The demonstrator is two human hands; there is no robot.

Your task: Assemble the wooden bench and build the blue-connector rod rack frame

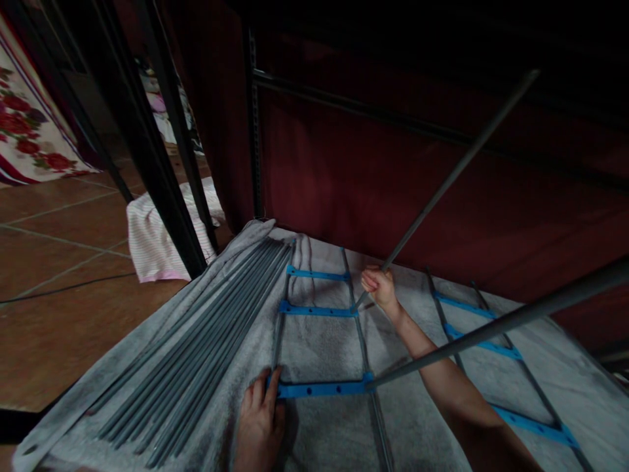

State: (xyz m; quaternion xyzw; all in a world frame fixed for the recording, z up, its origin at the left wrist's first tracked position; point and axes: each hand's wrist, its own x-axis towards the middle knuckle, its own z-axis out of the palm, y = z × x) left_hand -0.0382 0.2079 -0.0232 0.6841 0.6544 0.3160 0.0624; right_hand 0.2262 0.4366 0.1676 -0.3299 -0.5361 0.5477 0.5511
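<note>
On a grey cloth lies a ladder-like frame of two grey tubes joined by blue crossbars. My left hand (pixel 259 419) grips the left end of the nearest blue crossbar (pixel 324 389), fingers over it. My right hand (pixel 379 286) is closed around a long grey tube (pixel 442 187) that slants up to the right. Its lower end meets the right end of the middle blue crossbar (pixel 319 310). Another grey tube (pixel 501 324) rises toward the right from the right end of the nearest crossbar, passing across my right forearm. A third blue crossbar (pixel 318 274) sits at the far end.
Many loose grey tubes (pixel 206 341) lie side by side on the left of the cloth (pixel 329 439). A second frame with blue crossbars (pixel 484 339) lies at the right. Dark red fabric (pixel 344 177) hangs behind, with black metal posts (pixel 142 151) at the left.
</note>
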